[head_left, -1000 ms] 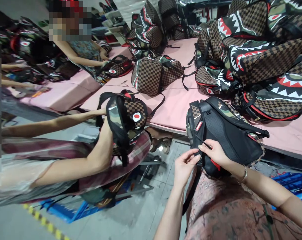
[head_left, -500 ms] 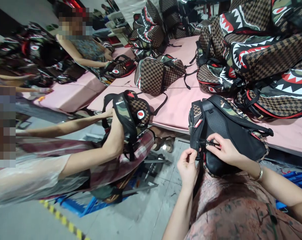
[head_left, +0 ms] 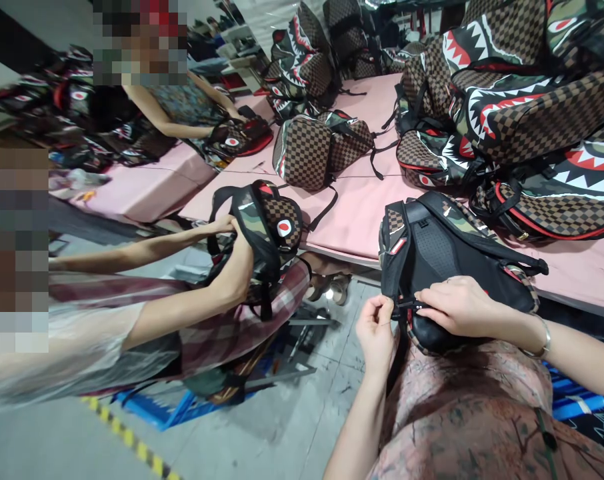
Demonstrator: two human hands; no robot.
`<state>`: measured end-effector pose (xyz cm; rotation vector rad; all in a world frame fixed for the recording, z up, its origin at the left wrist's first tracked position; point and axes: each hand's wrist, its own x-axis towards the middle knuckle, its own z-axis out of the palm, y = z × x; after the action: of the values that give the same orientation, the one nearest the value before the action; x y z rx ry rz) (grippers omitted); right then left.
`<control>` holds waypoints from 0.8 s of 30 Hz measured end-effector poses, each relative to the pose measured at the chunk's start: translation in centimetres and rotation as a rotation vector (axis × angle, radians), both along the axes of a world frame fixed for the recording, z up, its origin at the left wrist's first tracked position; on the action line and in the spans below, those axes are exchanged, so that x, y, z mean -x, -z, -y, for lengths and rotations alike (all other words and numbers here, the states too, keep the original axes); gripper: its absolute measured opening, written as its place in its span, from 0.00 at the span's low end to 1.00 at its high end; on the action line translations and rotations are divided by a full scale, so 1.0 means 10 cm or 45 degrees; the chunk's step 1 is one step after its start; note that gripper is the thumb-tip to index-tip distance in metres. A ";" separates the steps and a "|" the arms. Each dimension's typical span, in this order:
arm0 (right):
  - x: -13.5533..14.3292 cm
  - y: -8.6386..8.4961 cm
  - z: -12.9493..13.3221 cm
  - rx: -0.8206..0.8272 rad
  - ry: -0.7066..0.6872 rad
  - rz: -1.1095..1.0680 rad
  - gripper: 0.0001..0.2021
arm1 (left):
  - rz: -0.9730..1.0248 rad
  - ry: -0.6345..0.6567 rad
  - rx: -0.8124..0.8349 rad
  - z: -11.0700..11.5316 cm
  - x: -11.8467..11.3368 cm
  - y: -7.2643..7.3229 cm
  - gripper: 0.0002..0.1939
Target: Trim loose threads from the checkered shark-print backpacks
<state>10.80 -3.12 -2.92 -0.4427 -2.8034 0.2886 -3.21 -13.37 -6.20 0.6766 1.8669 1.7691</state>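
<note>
A black backpack with camouflage and brown check trim lies back side up, its upper part on the pink table and its lower end over my lap. My left hand pinches the end of its shoulder strap at the lower left edge. Just right of it, my right hand closes around a small dark tool, whose tip touches the strap near my left fingers. The tool's exact shape is partly hidden by the fingers.
The pink table bears a checked backpack in the middle and a pile of shark-mouth backpacks at right. At left a seated person's arms hold another bag. Another person works beyond. Blue crates stand below.
My right hand has turned and moved slightly right and down, with the tool lying lower against the strap. My left hand keeps its pinch. The view has shifted slightly.
</note>
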 end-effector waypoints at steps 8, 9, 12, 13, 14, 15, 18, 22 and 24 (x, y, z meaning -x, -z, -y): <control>0.03 -0.02 0.01 0.006 0.029 0.014 0.11 | -0.091 0.069 0.030 0.03 -0.01 0.06 0.06; 0.04 -0.01 0.02 0.012 0.032 0.009 0.11 | -0.082 0.059 0.024 0.02 -0.01 0.07 0.06; 0.03 0.03 0.02 0.081 0.034 -0.022 0.10 | 0.037 -0.035 -0.046 0.00 -0.03 0.09 0.07; 0.03 0.04 0.01 0.125 0.038 -0.036 0.10 | 0.107 -0.071 -0.077 -0.01 -0.03 0.09 0.08; 0.03 0.05 0.00 0.174 0.041 -0.050 0.10 | 0.181 -0.098 -0.105 -0.01 -0.03 0.09 0.09; 0.03 0.06 -0.02 0.221 0.037 -0.060 0.10 | 0.253 -0.113 -0.126 -0.02 -0.03 0.09 0.10; 0.07 0.05 -0.07 0.301 -0.022 -0.068 0.09 | 0.398 -0.093 -0.150 -0.03 -0.01 0.07 0.12; 0.16 0.01 -0.11 0.235 -0.088 -0.028 0.09 | 0.419 -0.045 -0.159 -0.02 -0.01 0.04 0.13; 0.19 0.01 -0.11 0.178 -0.087 -0.014 0.09 | 0.390 -0.031 -0.165 -0.01 -0.02 0.04 0.12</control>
<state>8.88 -1.98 -3.01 -0.3754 -2.8023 0.5030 -2.97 -13.26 -6.63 0.4008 1.5727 1.9009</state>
